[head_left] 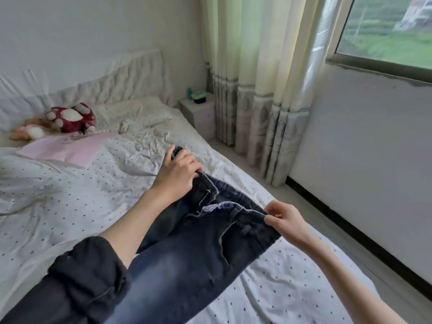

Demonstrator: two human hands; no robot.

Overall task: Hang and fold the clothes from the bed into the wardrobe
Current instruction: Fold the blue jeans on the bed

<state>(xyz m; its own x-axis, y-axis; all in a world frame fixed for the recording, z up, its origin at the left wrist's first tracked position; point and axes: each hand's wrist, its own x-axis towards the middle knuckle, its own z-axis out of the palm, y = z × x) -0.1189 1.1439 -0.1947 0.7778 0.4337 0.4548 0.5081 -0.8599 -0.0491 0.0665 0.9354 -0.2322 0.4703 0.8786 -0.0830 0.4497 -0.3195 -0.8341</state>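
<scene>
1. Head view was all I had, and it showed the dark blue faded denim jeans [187, 249] lifted above the white polka-dotted bed sheet [70, 206], waistband stretched between both hands, legs trailing down toward the bottom-left of the frame.
2. Progress, as I judged it: early on this garment. The jeans were off the bed but neither folded nor hung, the fly lay open with the zip showing, and no wardrobe was in view, so I could not tell what it already held.
3. A flat pale pink garment [67, 146] lay spread on the bed beyond the jeans, near a red-and-white plush toy [70, 118]; I took it for clothing not yet put away, though I could not tell for sure.
4. My left hand [178, 174] was reaching forward with the arm nearly straight, dark sleeve rolled at the elbow, fingers curled tight round the far end of the waistband.
5. My right hand [284, 219] sat nearer and further right, wrist bent, thumb and fingertips pinching the near end of the waistband by a belt loop.
6. Both hands were therefore closed on cloth, well apart, keeping the waistband roughly taut between them.
</scene>
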